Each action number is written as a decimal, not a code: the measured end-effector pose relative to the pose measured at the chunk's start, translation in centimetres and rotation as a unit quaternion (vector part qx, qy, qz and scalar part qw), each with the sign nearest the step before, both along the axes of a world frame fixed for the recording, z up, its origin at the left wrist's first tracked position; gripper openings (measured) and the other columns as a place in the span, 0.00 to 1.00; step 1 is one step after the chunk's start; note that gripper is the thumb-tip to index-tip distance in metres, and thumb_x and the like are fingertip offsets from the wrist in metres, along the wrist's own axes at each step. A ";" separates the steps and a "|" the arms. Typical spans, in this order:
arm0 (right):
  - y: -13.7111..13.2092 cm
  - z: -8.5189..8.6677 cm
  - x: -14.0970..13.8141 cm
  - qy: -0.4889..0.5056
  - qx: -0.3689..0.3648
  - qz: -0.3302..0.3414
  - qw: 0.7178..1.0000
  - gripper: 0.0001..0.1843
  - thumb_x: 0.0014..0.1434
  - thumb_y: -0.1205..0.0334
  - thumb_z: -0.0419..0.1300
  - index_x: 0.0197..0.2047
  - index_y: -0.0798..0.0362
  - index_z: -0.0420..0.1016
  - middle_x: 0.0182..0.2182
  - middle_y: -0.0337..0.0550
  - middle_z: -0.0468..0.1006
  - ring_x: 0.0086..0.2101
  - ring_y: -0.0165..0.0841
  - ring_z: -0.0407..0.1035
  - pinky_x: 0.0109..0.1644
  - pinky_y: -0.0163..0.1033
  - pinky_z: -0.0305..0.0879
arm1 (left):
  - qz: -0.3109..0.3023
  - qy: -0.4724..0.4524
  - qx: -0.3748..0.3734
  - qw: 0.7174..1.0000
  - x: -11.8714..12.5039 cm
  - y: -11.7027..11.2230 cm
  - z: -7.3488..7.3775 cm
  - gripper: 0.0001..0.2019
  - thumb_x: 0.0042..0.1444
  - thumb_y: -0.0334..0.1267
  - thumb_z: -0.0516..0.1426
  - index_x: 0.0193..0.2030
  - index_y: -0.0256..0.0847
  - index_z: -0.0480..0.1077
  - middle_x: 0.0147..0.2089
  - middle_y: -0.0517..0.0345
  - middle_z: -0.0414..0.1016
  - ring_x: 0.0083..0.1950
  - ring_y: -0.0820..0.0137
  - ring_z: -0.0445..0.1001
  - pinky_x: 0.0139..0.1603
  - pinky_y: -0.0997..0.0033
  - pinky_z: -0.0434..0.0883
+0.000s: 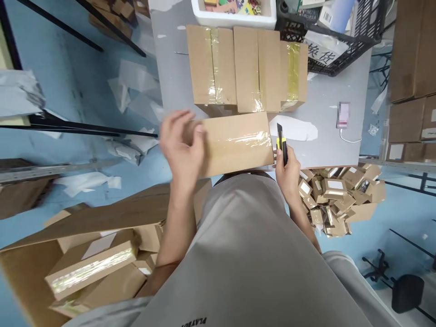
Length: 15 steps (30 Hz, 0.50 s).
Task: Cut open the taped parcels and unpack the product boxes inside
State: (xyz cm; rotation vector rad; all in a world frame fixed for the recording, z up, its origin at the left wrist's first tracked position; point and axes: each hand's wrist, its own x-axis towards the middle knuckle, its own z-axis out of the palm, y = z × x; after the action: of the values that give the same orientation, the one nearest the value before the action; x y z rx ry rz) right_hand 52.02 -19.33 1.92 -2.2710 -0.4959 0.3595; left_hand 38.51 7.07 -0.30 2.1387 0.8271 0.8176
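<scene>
A closed cardboard box [238,143] with clear tape along its top lies at the near edge of the grey table, right in front of my body. At the box's left end is my left hand [182,143], slightly blurred, its thumb apart from its curved fingers and overlapping the box; whether it touches is unclear. My right hand [287,170] is closed around a black and yellow utility knife [282,144], blade out and pointing away from me. That hand sits beside the box's right end. Three taped cartons [247,68] stand just behind this box.
A white bin [235,19] and a black crate [335,68] stand at the table's back. A phone [343,114] with a cable lies at right. Below left is a large carton [30,277] holding boxes; below right, a heap of small boxes [335,188].
</scene>
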 end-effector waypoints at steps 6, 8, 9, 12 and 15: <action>-1.5 1.7 0.9 0.058 0.013 0.055 0.997 0.28 0.81 0.52 0.52 0.78 0.47 0.70 0.63 0.54 0.87 0.56 0.45 0.85 0.64 0.53 0.82 | -0.243 0.111 0.012 0.964 6.1 -7.0 0.5 0.19 0.79 0.56 0.59 0.68 0.55 0.79 0.82 0.53 0.73 0.89 0.49 0.61 0.89 0.32 0.57; -1.4 2.4 0.9 0.064 -0.024 0.073 0.995 0.30 0.81 0.54 0.51 0.80 0.49 0.68 0.67 0.54 0.85 0.59 0.46 0.84 0.66 0.54 0.81 | -0.247 0.130 0.007 0.960 6.9 -7.7 0.0 0.20 0.80 0.56 0.57 0.69 0.55 0.79 0.82 0.52 0.72 0.89 0.49 0.60 0.90 0.31 0.54; -1.3 2.7 1.0 0.068 -0.051 0.082 0.993 0.31 0.81 0.54 0.50 0.81 0.49 0.67 0.69 0.54 0.84 0.61 0.46 0.84 0.67 0.53 0.81 | -0.243 0.134 0.000 0.961 7.0 -7.8 -0.1 0.21 0.80 0.57 0.57 0.69 0.54 0.79 0.82 0.51 0.72 0.89 0.48 0.60 0.90 0.30 0.53; -0.7 3.7 1.1 0.085 -0.116 0.108 0.984 0.33 0.81 0.57 0.48 0.85 0.51 0.63 0.73 0.54 0.80 0.65 0.46 0.82 0.68 0.52 0.80 | -0.235 0.139 -0.022 0.962 6.8 -7.5 0.1 0.21 0.79 0.58 0.57 0.67 0.53 0.81 0.81 0.49 0.73 0.88 0.47 0.61 0.90 0.29 0.52; -0.3 4.3 1.2 0.092 -0.125 0.124 0.980 0.36 0.80 0.61 0.47 0.87 0.50 0.58 0.73 0.53 0.80 0.66 0.46 0.81 0.69 0.53 0.79 | -0.238 0.145 -0.024 0.960 6.7 -7.4 0.5 0.21 0.79 0.57 0.58 0.66 0.51 0.81 0.81 0.47 0.74 0.88 0.46 0.62 0.89 0.27 0.53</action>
State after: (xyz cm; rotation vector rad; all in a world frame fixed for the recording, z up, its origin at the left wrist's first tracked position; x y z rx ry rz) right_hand 53.22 -19.63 6.19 -2.3891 -0.6698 0.7899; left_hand 45.24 -0.36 0.15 2.3078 0.4271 0.2375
